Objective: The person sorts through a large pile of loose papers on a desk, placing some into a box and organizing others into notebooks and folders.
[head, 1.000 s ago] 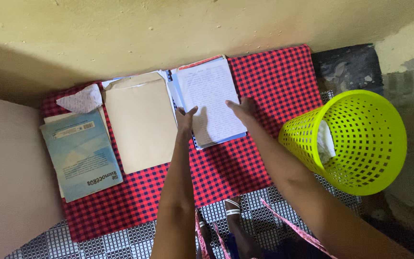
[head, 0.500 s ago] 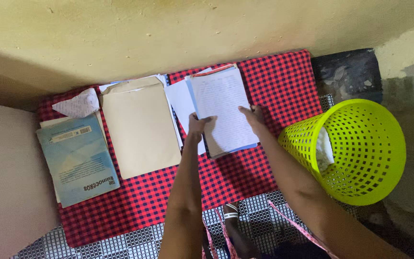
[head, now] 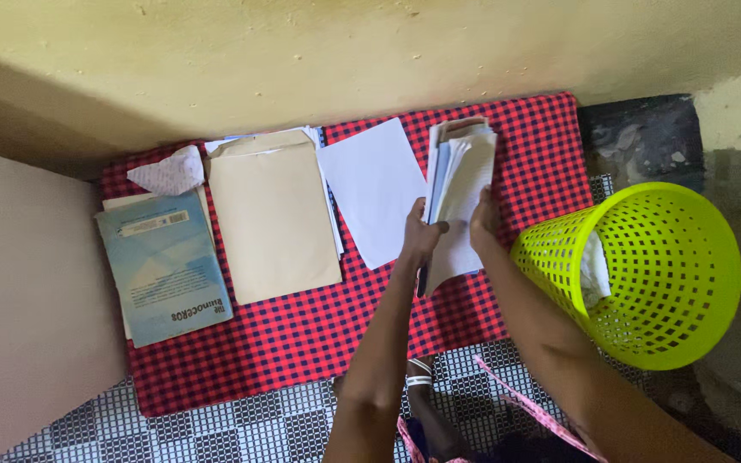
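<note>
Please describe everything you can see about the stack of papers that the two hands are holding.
The stack of papers is a thin bundle of white sheets, with a pale blue sheet showing at its left edge. It is lifted and tilted on its side above the red and black checked cloth, so its layered edges show. The left hand grips its lower left edge and the right hand holds its right side. A single white sheet lies flat just left of it.

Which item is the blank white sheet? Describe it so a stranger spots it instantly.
On the red checked cloth, look between the tan envelope and the paper stack held in both hands. The white sheet lies flat and alone, plain and tilted.
</note>
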